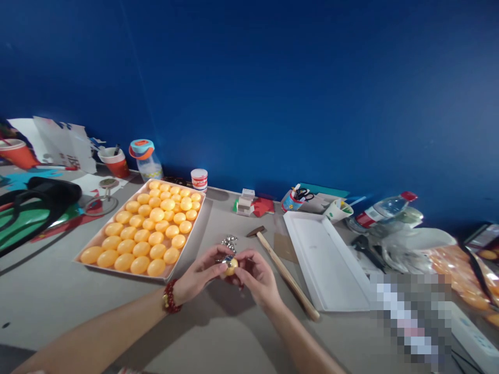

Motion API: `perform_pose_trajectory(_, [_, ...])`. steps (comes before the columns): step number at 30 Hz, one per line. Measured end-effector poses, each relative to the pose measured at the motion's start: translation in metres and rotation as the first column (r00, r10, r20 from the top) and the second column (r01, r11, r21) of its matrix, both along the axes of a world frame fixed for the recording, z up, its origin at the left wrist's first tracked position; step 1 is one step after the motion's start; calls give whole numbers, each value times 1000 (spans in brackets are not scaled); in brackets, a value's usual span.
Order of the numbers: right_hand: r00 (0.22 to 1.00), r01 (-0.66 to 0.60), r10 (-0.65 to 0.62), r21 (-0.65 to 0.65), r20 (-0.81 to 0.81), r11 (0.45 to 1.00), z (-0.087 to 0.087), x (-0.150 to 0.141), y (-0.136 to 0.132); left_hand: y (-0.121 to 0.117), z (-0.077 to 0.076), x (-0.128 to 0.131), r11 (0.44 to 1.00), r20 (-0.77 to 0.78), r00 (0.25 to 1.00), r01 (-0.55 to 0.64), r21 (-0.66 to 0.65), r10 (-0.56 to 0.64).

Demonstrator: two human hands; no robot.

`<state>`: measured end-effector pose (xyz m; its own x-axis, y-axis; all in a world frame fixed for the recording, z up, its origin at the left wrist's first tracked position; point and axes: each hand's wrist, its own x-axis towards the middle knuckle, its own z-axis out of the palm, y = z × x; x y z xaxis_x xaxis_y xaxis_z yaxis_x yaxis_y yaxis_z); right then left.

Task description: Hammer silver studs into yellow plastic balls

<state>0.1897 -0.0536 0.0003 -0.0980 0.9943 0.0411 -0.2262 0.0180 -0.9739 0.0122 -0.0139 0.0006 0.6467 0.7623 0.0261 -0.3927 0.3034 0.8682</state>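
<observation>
In front of me, my left hand [198, 272] and my right hand [257, 275] meet over the table, fingers closed around one small orange ping-pong ball [233, 266]. My right thumb and fingers pinch the ball from its right side. Against the ball's left side, my left fingertips press a small shiny silver piece [227, 259]; its exact kind is too small to make out. More silver pieces [229, 242] lie in a little heap just beyond my fingers. A shallow box [171, 270] filled with rows of orange ping-pong balls [156, 238] sits to the left.
A hammer [286, 272] lies right of my hands, beside a long white tray [331, 265]. Along the blue wall stand a blue-lidded jug [146, 161], a red-and-white tub [199, 180], a pen cup [291, 201] and a plastic bottle [384, 210]. Black straps [50, 197] lie far left.
</observation>
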Motion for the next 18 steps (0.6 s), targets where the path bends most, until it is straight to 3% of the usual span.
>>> perform_pose_trajectory(6, [973, -132, 120, -46, -198, 990, 1, 4, 3, 0, 1, 0, 999, 1, 999, 50, 15, -50])
perform_pose_trajectory(18, [970, -139, 133, -16, -205, 990, -2, 4, 6, -1, 1, 2, 998, 54, 997, 64, -13, -63])
